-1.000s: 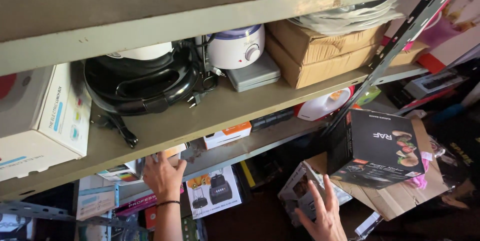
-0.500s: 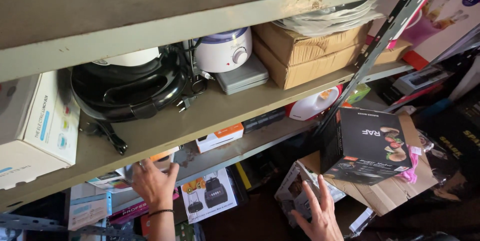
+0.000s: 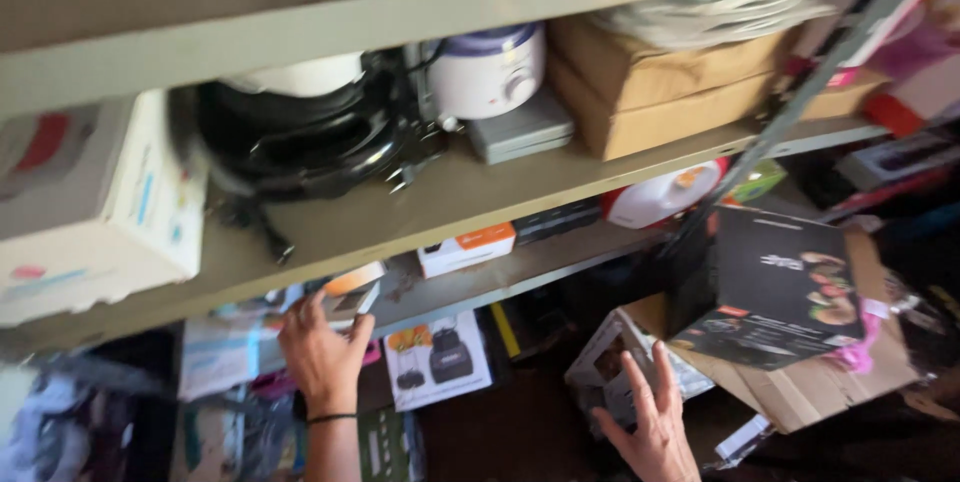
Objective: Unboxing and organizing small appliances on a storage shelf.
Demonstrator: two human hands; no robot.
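Two bare hands, raised before a metal shelving rack (image 3: 440, 207) crowded with boxed goods. Left hand (image 3: 320, 352): dark band at the wrist, back of the hand toward the viewer, fingers reaching up onto a small white and orange box (image 3: 352, 292) that lies on the lower shelf, just under the edge of the shelf above. Fingertips touch the box; whether they grip it cannot be told, as the view is blurred. Right hand (image 3: 652, 422): held low, fingers spread and pointing upward, holding nothing, nearest to a white printed carton (image 3: 612, 367) on the floor pile.

Above the right hand, apart from it: black carton (image 3: 780, 287) with pictured food, tilted, resting on flattened brown cardboard (image 3: 800, 392).

Middle shelf, left to right: large white box (image 3: 95, 202); black round appliance (image 3: 310, 137) with trailing cord; white and purple pot with a dial (image 3: 485, 72); flat grey case (image 3: 520, 127); two stacked brown cartons (image 3: 660, 82).

Lower shelf: white and orange flat box (image 3: 465, 247), well right of the left hand.
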